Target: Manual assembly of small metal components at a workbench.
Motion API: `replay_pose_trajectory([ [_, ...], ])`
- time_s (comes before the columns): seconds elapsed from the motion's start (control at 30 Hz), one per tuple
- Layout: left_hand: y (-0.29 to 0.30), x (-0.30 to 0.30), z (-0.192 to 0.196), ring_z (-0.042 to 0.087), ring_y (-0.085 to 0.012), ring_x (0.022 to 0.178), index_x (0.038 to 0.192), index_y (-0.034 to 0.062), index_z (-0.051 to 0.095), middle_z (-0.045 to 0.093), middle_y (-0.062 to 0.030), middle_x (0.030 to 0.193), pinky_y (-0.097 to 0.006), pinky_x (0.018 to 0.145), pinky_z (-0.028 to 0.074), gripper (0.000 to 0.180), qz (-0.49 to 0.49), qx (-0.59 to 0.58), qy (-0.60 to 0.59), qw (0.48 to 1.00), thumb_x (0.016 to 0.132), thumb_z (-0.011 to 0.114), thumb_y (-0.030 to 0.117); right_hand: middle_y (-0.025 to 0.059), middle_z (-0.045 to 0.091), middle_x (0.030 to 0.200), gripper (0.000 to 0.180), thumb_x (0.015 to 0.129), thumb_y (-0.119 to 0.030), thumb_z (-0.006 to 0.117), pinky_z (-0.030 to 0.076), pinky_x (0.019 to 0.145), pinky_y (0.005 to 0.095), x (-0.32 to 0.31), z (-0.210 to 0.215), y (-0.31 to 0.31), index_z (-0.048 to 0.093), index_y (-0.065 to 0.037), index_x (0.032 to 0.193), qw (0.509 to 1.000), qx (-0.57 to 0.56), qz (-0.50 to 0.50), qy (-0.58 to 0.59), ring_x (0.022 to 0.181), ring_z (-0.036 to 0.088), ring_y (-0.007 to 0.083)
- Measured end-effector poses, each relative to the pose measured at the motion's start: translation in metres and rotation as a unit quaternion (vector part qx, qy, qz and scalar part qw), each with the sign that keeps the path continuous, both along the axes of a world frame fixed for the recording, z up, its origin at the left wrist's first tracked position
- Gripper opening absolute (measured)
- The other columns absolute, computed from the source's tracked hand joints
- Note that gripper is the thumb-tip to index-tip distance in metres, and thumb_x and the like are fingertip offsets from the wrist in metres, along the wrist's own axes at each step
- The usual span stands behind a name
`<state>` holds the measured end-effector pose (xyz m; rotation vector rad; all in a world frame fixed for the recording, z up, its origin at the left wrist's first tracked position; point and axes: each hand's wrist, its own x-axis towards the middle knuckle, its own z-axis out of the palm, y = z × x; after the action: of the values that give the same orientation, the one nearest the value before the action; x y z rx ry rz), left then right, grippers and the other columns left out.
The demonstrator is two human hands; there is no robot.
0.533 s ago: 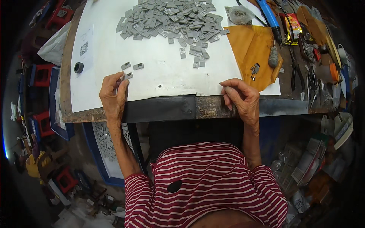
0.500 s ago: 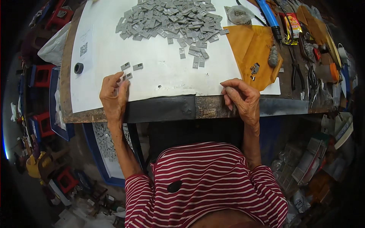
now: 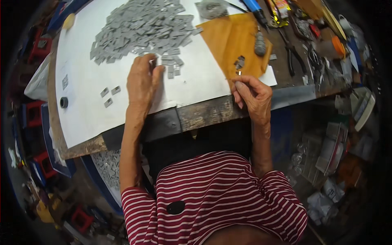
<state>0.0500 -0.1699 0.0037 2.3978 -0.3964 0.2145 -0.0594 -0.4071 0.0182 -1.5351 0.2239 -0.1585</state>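
Observation:
My left hand (image 3: 142,79) reaches to the near edge of a large pile of small flat grey rectangular pieces (image 3: 143,30), thumb and fingers apart. I cannot make out anything gripped in it. Several loose pieces lie near its fingertips. Three separate grey pieces (image 3: 108,102), each with a dark spot, lie on the white paper (image 3: 87,112) left of that hand. My right hand (image 3: 254,97) is over the table's front edge, thumb and fingers pinched together; whatever is between them is too small to tell. Just beyond it, small dark and shiny metal bits (image 3: 239,63) lie on an orange-brown sheet (image 3: 218,36).
A black ring (image 3: 63,102) stands at the paper's left. A clear bag (image 3: 212,9), a blue powered screwdriver (image 3: 255,9), a grey wrapped bundle (image 3: 259,43) and black-handled pliers (image 3: 295,59) lie at the far right. Below the table's left side is a tray of grey pieces (image 3: 107,167).
My left hand has left the three separate pieces and moved right and away to the pile. My right hand is now nearer the metal bits, still pinched. The whole view has turned.

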Motion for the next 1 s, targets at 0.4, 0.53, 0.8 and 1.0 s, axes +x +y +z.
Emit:
replay_pose_trajectory([
  [0.4, 0.006, -0.001, 0.001, 0.054, -0.0225, 0.065, 0.097, 0.0022, 0.056, 0.053, -0.0117, 0.079, -0.033, 0.061, 0.045, 0.026, 0.001, -0.015, 0.026, 1.0, 0.072, 0.061, -0.001, 0.0081, 0.05, 0.068, 0.007, 0.076, 0.001, 0.055, 0.038, 0.048, 0.0259, 0.023, -0.019, -0.031, 0.058, 0.002, 0.082, 0.929, -0.351, -0.075, -0.087, 0.053, 0.047, 0.0133],
  [0.53, 0.01, -0.006, 0.007, 0.054, -0.0199, 0.063, 0.099, -0.0005, 0.055, 0.055, -0.0112, 0.073, -0.031, 0.061, 0.045, 0.029, 0.018, -0.032, 0.062, 0.997, 0.071, 0.061, -0.001, 0.0104, 0.052, 0.072, 0.008, 0.075, 0.002, 0.055, 0.04, 0.051, 0.0298, 0.019, -0.014, -0.03, 0.058, 0.002, 0.083, 0.929, -0.358, -0.07, -0.068, 0.056, 0.05, 0.0189],
  [0.8, 0.016, -0.016, 0.002, 0.055, -0.0188, 0.064, 0.089, -0.004, 0.058, 0.057, -0.0116, 0.074, -0.03, 0.063, 0.045, 0.017, 0.039, -0.082, 0.078, 0.993, 0.072, 0.06, 0.0, 0.0065, 0.05, 0.072, 0.01, 0.077, 0.001, 0.059, 0.039, 0.052, 0.0248, 0.016, -0.019, -0.029, 0.06, 0.002, 0.087, 0.896, -0.43, -0.045, -0.099, 0.058, 0.05, 0.0133],
  [1.0, 0.016, -0.019, -0.006, 0.055, -0.0182, 0.066, 0.087, -0.0029, 0.058, 0.056, -0.0111, 0.078, -0.029, 0.062, 0.044, 0.013, 0.032, -0.082, 0.05, 0.995, 0.075, 0.058, 0.0, 0.0071, 0.05, 0.073, 0.009, 0.076, 0.001, 0.06, 0.041, 0.053, 0.0252, 0.016, -0.02, -0.028, 0.058, 0.002, 0.085, 0.885, -0.452, -0.042, -0.102, 0.058, 0.052, 0.0144],
])
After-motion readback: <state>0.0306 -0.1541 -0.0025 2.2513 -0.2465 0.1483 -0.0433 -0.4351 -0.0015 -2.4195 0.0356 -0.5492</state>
